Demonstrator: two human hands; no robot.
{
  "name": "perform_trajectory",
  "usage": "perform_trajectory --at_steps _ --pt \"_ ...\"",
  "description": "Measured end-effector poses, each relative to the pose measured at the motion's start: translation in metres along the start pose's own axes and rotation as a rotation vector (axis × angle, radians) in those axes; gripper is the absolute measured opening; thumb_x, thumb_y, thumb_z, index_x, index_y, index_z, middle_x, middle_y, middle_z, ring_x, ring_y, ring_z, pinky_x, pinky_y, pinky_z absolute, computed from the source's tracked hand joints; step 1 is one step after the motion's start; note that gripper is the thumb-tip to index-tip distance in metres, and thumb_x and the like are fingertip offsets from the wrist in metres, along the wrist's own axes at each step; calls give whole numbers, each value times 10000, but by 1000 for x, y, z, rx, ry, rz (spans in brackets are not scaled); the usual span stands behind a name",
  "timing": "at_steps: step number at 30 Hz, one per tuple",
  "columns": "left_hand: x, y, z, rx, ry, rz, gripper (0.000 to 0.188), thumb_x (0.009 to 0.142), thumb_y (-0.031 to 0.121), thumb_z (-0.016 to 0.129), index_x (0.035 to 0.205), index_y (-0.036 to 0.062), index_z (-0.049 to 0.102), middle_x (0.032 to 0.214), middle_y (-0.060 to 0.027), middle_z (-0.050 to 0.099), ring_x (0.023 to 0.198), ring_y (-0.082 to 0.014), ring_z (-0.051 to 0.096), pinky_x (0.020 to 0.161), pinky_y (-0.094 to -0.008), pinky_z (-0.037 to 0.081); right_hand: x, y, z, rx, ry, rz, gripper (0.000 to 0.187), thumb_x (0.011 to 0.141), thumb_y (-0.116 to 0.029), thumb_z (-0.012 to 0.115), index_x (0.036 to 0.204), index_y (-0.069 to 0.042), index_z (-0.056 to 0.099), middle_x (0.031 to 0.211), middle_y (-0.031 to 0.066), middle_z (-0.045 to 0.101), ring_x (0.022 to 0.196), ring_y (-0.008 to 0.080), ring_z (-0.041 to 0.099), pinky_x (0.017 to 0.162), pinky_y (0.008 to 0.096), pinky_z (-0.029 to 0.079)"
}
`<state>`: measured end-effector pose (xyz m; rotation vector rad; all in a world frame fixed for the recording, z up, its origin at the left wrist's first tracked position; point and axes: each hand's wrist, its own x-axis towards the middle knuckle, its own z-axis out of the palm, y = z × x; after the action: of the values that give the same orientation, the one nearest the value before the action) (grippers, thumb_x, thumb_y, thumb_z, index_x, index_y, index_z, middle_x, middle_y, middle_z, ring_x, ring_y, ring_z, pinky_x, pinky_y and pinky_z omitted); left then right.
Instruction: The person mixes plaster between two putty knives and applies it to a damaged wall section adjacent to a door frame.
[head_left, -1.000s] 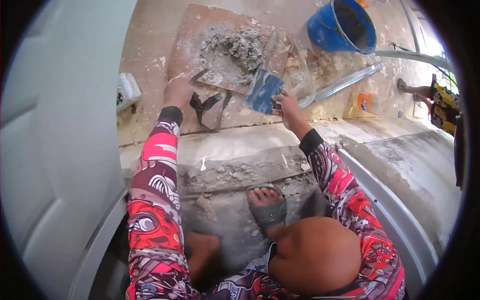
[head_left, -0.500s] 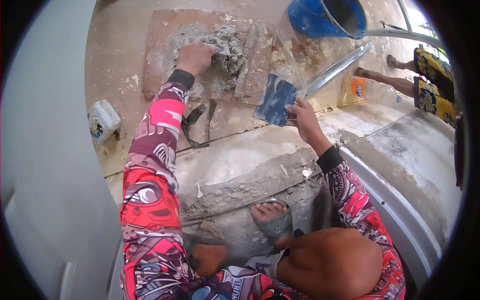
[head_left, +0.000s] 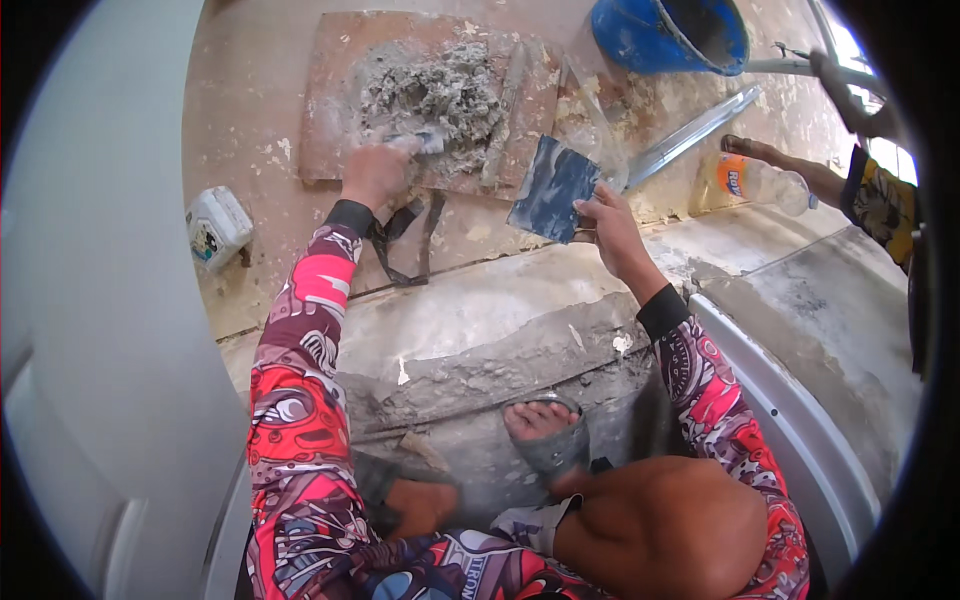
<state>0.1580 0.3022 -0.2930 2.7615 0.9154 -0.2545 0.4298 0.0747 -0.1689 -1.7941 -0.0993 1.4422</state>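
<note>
My left hand is closed on a putty knife, its pale blade smeared by motion. The blade is at the near side of a grey mortar heap, which lies on a reddish-brown board. In my right hand, pinched between thumb and fingers, is a flat dark blue square plate streaked with pale smears. The plate is tilted up near the board's right corner, apart from the mortar. A long strip coated in mortar lies along the heap's right side.
A blue bucket lies at the far right, near a metal channel and an orange-labelled plastic bottle. At left sits a white jug. Black strap pieces lie below the board. Another person's leg is at right.
My left hand has drawn the putty knife back from the heap, toward me. The right hand with the plate has hardly moved. At right, the other person has shifted and a hand reaches down.
</note>
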Motion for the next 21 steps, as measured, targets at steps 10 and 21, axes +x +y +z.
perform_trajectory --at_steps 10,21 --pt "20 31 -3 16 176 163 428 846 131 541 1241 259 641 1110 10 680 1074 -217 590 891 -499 438 -9 11 -8 -7 32 72 225 913 -60 539 1137 -39 561 963 45 639 792 152 664 652 291 565" --pt "-3 -4 1 -249 19 -181 317 830 214 592 1115 109 681 1075 -122 695 1034 -305 637 870 -522 483 3 11 -8 69 25 38 258 920 -75 555 1176 -45 535 937 15 625 789 144 647 676 297 550"
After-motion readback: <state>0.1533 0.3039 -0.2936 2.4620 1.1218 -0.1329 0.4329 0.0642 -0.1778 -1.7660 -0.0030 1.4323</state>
